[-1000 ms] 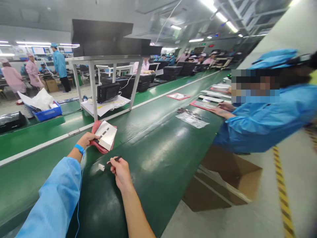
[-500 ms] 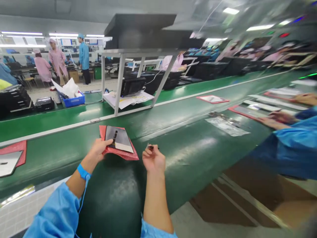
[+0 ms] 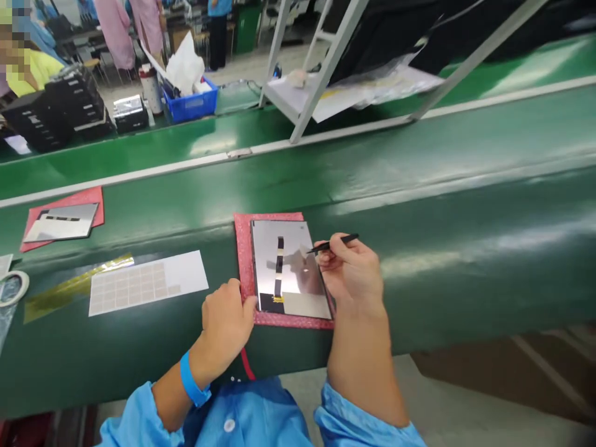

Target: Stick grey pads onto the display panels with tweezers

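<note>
A silvery display panel (image 3: 298,267) with a dark flex cable (image 3: 279,267) lies on a pink bubble-wrap sheet (image 3: 246,248) on the green bench. My left hand (image 3: 228,313) is closed at the sheet's lower left edge, thumb on top beside the panel's corner; its other fingertips are hidden. In my right hand (image 3: 354,273) I pinch black tweezers (image 3: 342,241), tips pointing left over the panel's right side. That hand hides part of the panel's right edge. A blue band (image 3: 192,380) circles my left wrist.
Left of me lie a white label sheet (image 3: 186,279), amber film strips (image 3: 79,285) and a tape roll (image 3: 16,288). Another panel (image 3: 65,226) rests on pink wrap farther left. Beyond the rail stand a blue bin (image 3: 193,105) and a metal-legged rack (image 3: 321,81).
My view has turned down and left. The panel and pink wrap, tilted in my left hand before, now lie flat on the bench. My right hand has brought the tweezers over the panel.
</note>
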{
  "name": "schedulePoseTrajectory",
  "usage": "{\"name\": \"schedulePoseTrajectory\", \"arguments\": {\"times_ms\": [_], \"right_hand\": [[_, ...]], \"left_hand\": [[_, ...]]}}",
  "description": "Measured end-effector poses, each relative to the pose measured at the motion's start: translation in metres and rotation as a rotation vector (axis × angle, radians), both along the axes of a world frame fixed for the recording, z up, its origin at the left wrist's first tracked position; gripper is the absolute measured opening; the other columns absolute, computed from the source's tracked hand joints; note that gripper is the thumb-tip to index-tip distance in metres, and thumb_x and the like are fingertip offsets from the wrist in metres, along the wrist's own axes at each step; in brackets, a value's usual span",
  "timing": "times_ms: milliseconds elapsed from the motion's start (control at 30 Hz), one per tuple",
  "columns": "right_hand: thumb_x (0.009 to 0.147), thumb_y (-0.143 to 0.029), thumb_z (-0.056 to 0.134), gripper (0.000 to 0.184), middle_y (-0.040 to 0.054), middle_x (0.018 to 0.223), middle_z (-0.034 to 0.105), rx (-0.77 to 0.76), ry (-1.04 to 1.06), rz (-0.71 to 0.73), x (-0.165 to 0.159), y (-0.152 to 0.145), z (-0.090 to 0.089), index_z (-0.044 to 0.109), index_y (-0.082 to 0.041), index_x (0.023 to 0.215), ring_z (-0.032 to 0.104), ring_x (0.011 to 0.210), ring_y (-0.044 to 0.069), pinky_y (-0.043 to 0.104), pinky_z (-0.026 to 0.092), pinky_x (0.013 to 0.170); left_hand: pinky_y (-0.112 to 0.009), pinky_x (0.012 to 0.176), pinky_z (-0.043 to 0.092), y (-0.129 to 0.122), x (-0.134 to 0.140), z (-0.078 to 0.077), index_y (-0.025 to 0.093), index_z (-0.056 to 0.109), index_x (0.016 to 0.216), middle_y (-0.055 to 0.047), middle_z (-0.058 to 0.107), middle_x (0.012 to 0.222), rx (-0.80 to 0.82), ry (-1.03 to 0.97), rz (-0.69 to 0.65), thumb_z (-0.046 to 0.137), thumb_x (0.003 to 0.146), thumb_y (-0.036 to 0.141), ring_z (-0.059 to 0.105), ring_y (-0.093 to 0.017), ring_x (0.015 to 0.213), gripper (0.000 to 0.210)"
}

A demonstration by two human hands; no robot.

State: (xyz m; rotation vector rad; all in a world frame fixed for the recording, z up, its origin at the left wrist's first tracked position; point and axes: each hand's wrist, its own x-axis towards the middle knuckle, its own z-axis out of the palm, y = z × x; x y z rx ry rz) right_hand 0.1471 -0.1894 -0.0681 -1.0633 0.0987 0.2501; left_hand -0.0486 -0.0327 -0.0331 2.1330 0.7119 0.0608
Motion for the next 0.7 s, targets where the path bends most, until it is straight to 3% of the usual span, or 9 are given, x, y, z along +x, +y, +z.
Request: {"name": "schedulePoseTrajectory", "arguments": {"times_ms": [67, 167, 267, 367, 567, 700], "right_hand": [[0.051, -0.038, 0.1, 0.061, 0.003, 0.077, 0.064, -0.056, 0.007, 0.019, -0.014, -0.009, 0.0, 0.056, -0.015, 0.085, 0.051, 0.055, 0.006, 0.014, 0.041, 0.048], [0.055, -0.041, 0.1, 0.058, 0.0058, 0.079, 0.066, -0.19, -0.016, 0.097, -0.033, -0.022, 0.003, 0.061, -0.014, 0.088, 0.055, 0.055, 0.009, 0.017, 0.046, 0.049], [0.057, -0.047, 0.098, 0.056, 0.0078, 0.076, 0.067, -0.346, -0.071, 0.155, -0.047, -0.03, 0.01, 0.063, -0.013, 0.085, 0.061, 0.056, 0.013, 0.02, 0.05, 0.052], [0.062, -0.044, 0.095, 0.048, 0.0077, 0.074, 0.066, -0.449, -0.137, 0.131, -0.058, -0.029, 0.017, 0.066, -0.012, 0.081, 0.063, 0.057, 0.014, 0.019, 0.05, 0.051], [0.072, -0.03, 0.086, 0.023, 0.0049, 0.07, 0.065, -0.606, -0.272, 0.086, -0.08, 0.011, 0.024, 0.07, -0.014, 0.077, 0.065, 0.058, 0.015, 0.021, 0.055, 0.054], [0.075, -0.023, 0.083, 0.015, 0.0045, 0.07, 0.066, -0.625, -0.309, 0.085, -0.09, 0.036, 0.022, 0.07, -0.014, 0.077, 0.065, 0.057, 0.016, 0.023, 0.056, 0.052]], "left_hand": [[-0.053, 0.095, 0.049, -0.005, -0.011, 0.002, 0.021, 0.067, 0.106, -0.017, 0.068, 0.109, 0.104, -0.019, -0.041, 0.062, 0.093, 0.028, 0.064, -0.036, 0.106, 0.015], [-0.049, 0.108, 0.047, -0.018, -0.018, -0.005, 0.022, 0.065, 0.12, -0.012, 0.064, 0.127, 0.17, -0.098, -0.182, 0.057, 0.099, 0.024, 0.056, -0.03, 0.121, 0.022], [-0.044, 0.105, 0.05, -0.028, -0.017, -0.018, 0.019, 0.063, 0.128, -0.012, 0.064, 0.127, 0.312, -0.225, -0.301, 0.056, 0.102, 0.025, 0.055, -0.027, 0.119, 0.028], [-0.043, 0.099, 0.054, -0.029, -0.015, -0.028, 0.016, 0.063, 0.13, -0.013, 0.063, 0.123, 0.437, -0.278, -0.317, 0.056, 0.103, 0.027, 0.054, -0.027, 0.113, 0.03], [-0.04, 0.094, 0.055, -0.003, -0.029, -0.029, 0.012, 0.065, 0.13, -0.014, 0.063, 0.118, 0.413, -0.262, -0.282, 0.059, 0.102, 0.024, 0.055, -0.026, 0.109, 0.031], [-0.04, 0.094, 0.055, 0.011, -0.039, -0.026, 0.011, 0.065, 0.129, -0.014, 0.063, 0.117, 0.343, -0.243, -0.273, 0.062, 0.101, 0.023, 0.055, -0.025, 0.109, 0.031]]}}
